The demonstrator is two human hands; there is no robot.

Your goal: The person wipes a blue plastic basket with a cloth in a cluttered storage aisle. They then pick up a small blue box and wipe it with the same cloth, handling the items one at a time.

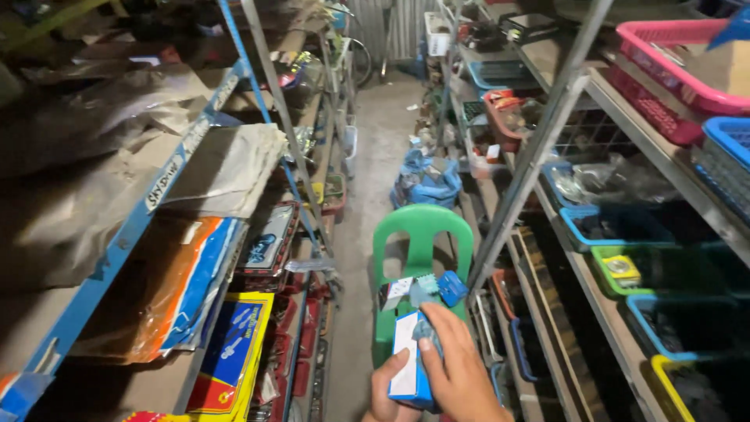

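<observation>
My left hand (384,391) holds a small blue and white box (408,367) from below, at the bottom middle of the head view. My right hand (461,366) lies over the box's right side, fingers curled onto its top, where a grey packet (428,330) sticks out. Just beyond the box stands a green plastic chair (423,234). On its seat lie a small blue box (451,287), a green piece (426,283) and some white cards (398,291).
I stand in a narrow aisle between metal shelf racks. The left rack (168,176) carries sacks and flat packets. The right rack (539,148) holds pink (664,59), blue, green (617,254) and yellow baskets of parts. A blue bag (428,181) sits on the concrete floor behind the chair.
</observation>
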